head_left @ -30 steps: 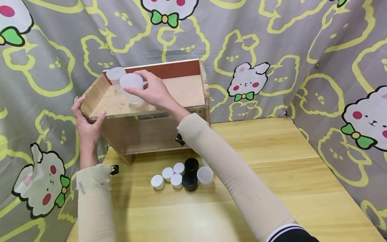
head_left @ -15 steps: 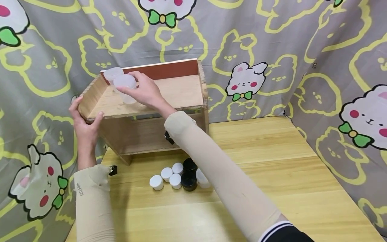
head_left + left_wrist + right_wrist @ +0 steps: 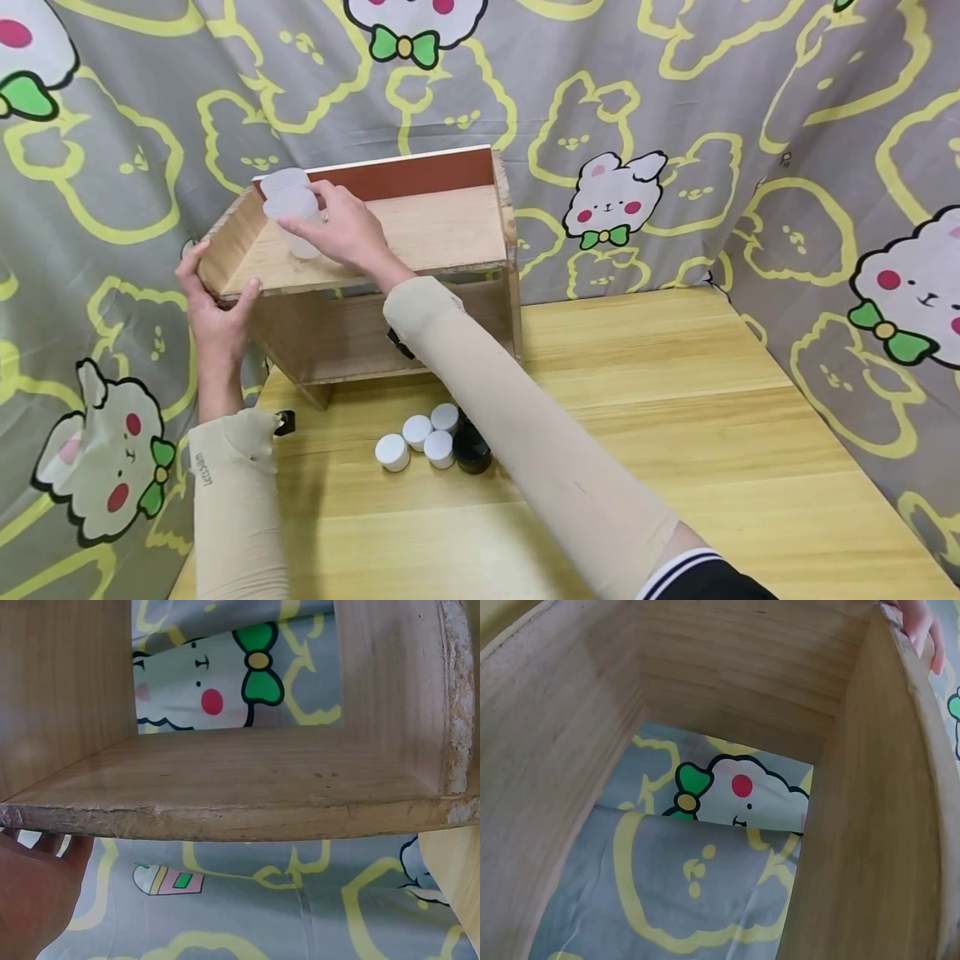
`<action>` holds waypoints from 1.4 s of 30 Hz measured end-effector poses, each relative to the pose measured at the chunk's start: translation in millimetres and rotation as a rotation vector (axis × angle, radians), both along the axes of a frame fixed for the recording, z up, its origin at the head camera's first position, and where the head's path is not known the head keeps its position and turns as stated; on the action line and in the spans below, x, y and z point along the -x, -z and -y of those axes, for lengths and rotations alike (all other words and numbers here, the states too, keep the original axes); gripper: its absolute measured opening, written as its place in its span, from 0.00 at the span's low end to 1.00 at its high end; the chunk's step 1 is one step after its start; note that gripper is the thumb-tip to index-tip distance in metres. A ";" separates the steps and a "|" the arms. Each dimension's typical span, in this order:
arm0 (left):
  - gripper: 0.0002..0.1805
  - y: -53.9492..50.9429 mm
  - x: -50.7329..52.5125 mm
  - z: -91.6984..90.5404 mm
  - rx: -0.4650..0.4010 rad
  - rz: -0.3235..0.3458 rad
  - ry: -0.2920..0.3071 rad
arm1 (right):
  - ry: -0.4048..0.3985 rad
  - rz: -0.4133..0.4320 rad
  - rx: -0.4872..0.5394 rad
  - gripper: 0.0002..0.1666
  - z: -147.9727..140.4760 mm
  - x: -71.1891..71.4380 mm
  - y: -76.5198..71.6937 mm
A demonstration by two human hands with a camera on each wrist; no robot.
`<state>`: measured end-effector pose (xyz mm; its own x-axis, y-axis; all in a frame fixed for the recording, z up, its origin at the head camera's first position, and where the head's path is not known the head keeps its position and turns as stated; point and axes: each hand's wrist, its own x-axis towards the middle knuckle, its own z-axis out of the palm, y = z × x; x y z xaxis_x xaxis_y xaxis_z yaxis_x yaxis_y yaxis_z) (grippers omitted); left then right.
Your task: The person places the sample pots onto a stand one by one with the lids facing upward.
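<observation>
My right hand (image 3: 345,227) grips a frosted, see-through lidded jar (image 3: 291,205) between thumb and fingers, at the left part of the wooden shelf's top board. Whether its base touches the board is hard to tell. Right behind it a second frosted jar (image 3: 286,177) stands in the back left corner, partly covered by the first. My left hand (image 3: 216,321) holds the left end of the wooden shelf (image 3: 420,225), thumb on the front edge and fingers around the side panel. In the left wrist view, its fingers reach behind the shelf's edge (image 3: 247,820).
In front of the shelf, several small white-lidded jars (image 3: 392,452) and a black jar (image 3: 472,450) stand on the wooden table (image 3: 637,433). My right forearm hides other jars there. A patterned curtain (image 3: 450,92) hangs close behind and beside the shelf.
My right hand has moved left with the frosted jar, bringing it close against the second one. The left hand keeps its hold on the shelf. My right forearm now covers more jars.
</observation>
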<state>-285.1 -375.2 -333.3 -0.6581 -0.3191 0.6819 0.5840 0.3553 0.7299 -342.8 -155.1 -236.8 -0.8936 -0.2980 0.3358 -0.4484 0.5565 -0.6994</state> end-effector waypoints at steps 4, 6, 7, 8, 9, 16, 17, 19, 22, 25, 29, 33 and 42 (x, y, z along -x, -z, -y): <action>0.41 -0.4 -2.0 -0.1 0.013 0.016 -0.015 | 0.014 -0.004 -0.032 0.40 6.0 -0.9 -0.2; 0.41 -0.7 -2.9 -0.4 0.019 0.023 -0.016 | 0.018 -0.001 -0.036 0.41 7.8 -0.9 -0.3; 0.41 -0.8 -3.1 -0.6 0.023 0.028 -0.017 | 0.020 -0.001 -0.036 0.41 8.5 -0.4 -0.3; 0.42 -0.8 -3.1 -0.6 0.026 0.029 -0.018 | 0.022 -0.005 -0.033 0.41 8.9 -0.2 -0.4; 0.42 -0.9 -3.0 -0.7 0.028 0.030 -0.017 | 0.022 -0.008 -0.030 0.40 9.3 0.2 -0.4; 0.42 0.1 -2.5 0.4 0.026 0.017 -0.021 | -0.011 -0.040 0.003 0.37 9.6 1.5 2.1; 0.42 0.3 -2.9 0.6 0.027 0.015 -0.023 | -0.016 -0.040 0.007 0.37 9.6 1.6 2.8; 0.42 0.5 -3.7 0.9 0.030 0.020 -0.029 | -0.026 -0.028 0.015 0.36 9.8 1.9 3.7; 0.42 0.5 -4.6 0.8 0.030 0.031 -0.035 | -0.043 -0.013 0.037 0.35 9.7 2.3 4.7; 0.41 -0.8 -5.3 -1.1 0.029 0.043 -0.033 | -0.052 -0.006 0.059 0.33 9.0 3.4 5.1; 0.41 -8.4 -11.4 -11.3 0.022 0.033 -0.014 | -0.054 0.001 0.069 0.33 7.4 5.7 4.8; 0.41 -9.9 -9.8 -14.1 0.015 0.014 -0.005 | -0.054 -0.003 0.058 0.33 5.8 7.7 4.4; 0.42 -1.8 -2.0 -3.4 0.010 0.009 -0.001 | -0.078 -0.042 0.022 0.33 2.8 4.8 4.7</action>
